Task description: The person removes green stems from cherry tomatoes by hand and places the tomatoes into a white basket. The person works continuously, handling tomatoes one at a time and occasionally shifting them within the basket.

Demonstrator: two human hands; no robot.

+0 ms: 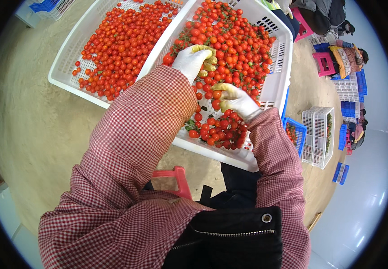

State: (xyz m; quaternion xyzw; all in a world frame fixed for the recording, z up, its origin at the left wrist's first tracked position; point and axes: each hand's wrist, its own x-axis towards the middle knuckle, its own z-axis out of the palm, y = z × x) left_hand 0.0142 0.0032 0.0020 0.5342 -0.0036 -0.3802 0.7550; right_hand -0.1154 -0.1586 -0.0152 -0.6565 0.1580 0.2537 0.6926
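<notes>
Both my hands wear white gloves with yellow-coated fingers, over red-and-white checked sleeves. My left hand (195, 62) is over the near left part of a white plastic crate (271, 87), its fingers curled down among cherry tomatoes (234, 43) on green stems. Whatever lies under those fingers is hidden. Closer to me, my right hand (236, 101) pinches a cherry tomato (216, 94) between thumb and fingers, with another just below it. A separate cluster of cherry tomatoes (221, 131) lies in the crate's near corner, below my right hand.
Left of this crate, touching it, stands a second white crate (68, 75) of mostly loose, stemless tomatoes (123, 50). A blue crate (301, 134) and stacked white crates (318, 138) stand at right. A red stool (179, 181) is below me. Other people sit farther off.
</notes>
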